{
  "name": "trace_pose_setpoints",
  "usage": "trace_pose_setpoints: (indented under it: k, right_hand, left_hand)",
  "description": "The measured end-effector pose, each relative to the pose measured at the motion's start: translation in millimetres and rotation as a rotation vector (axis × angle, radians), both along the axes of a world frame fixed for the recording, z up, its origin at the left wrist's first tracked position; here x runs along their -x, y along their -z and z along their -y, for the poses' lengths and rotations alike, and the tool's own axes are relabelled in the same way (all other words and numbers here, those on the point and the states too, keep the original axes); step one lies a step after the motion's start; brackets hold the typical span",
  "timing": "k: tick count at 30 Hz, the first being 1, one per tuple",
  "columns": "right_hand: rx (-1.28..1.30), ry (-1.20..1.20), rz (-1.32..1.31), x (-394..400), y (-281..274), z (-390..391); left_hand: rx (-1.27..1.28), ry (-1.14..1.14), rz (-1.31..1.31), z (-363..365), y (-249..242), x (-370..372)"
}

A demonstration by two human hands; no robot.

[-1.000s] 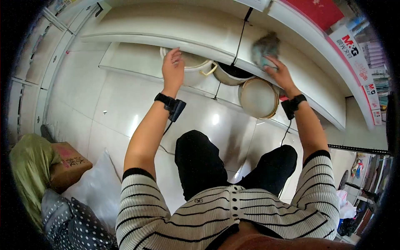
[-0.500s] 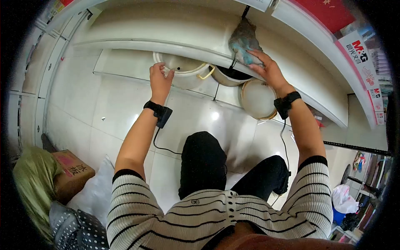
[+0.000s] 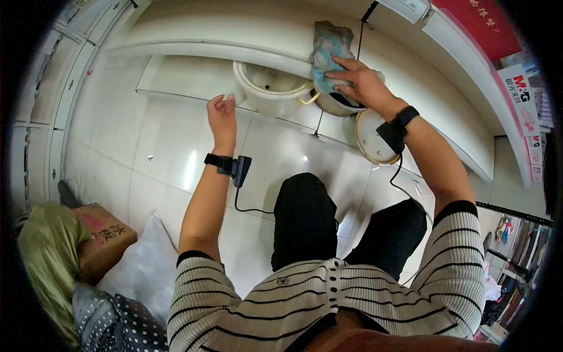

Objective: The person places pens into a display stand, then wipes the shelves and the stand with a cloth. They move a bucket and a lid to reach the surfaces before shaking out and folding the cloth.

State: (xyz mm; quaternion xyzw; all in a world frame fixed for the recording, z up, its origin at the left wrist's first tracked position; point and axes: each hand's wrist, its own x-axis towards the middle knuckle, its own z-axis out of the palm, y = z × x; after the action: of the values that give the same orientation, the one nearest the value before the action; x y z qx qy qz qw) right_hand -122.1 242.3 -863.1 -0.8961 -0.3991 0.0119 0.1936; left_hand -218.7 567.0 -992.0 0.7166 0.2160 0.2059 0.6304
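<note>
Fingers [image 3: 347, 63] on rag [image 3: 332, 46], wht shelf [image 3: 264, 29].

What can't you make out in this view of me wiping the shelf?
All in the head view:
- Dark pot's full interior: covered by the cloth and right hand.
- Round pale item's right edge: behind the wrist device.
- Dark speck in the white pot: too small to identify.
- White bag's contents: hidden by its plastic.
</note>
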Motion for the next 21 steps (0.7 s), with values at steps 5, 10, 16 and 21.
trace_pose_setpoints:
  k: [5, 10, 16, 21]
  right_hand:
    - [-0.044, -0.068, 0.037, -9, -4, 3]
    - [-0.137, -0.053, 0.072, -23, 11, 3]
    - [-0.339, -0.020, 0.158, -24, 22, -57]
    - [-0.268, -0.156, 0.018, -52, -19, -39]
  left_hand:
    - [-0.077, -0.046, -0.083, -43, -11, 42]
    - [-0.125, -0.062, -0.128, -51, -52, 65]
    - [-0.420, 0.047, -0.039, -34, -89, 65]
    - [-0.566, 0.233, 0.056, 1, -141, 20]
